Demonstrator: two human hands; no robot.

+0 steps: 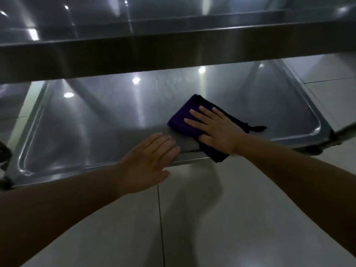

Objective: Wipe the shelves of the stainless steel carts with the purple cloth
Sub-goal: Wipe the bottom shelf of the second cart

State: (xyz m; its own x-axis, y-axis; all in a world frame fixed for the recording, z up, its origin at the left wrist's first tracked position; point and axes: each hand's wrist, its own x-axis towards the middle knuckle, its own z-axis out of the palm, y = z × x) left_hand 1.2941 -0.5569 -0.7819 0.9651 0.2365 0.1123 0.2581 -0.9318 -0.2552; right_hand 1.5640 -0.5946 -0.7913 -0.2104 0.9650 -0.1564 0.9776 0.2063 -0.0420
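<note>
Lower shelf (92, 122) of the stainless steel cart: a shallow tray with a raised rim and rounded corners, surface reflective, with several bright light spots mirrored in it. Above it runs the front edge of the upper shelf (134, 58), a broad steel band crossing the view from left to right, tilted slightly in the picture.

Purple cloth (185, 112): folded into a flat pad, lying on the lower shelf toward its right half, at the near rim. Its near corner hangs over the rim and past the shelf's edge. A small dark tag or loop projects from its right side onto the steel.

Right hand (215, 128): laid flat on top of the cloth, palm down, fingers straight and spread, pointing left and away from the person. It presses the cloth against the shelf; no finger curls round the fabric.

Left hand (150, 160): flat, fingers straight and close together, resting on the near rim of the lower shelf just left of the cloth. It holds nothing and does not touch the cloth. The thumb lies below the rim, over the floor.

Both forearms are bare and reach in from the bottom corners of the view.

Floor (212, 218): pale glossy tiles with dark grout lines, beneath and to the right of the cart.
</note>
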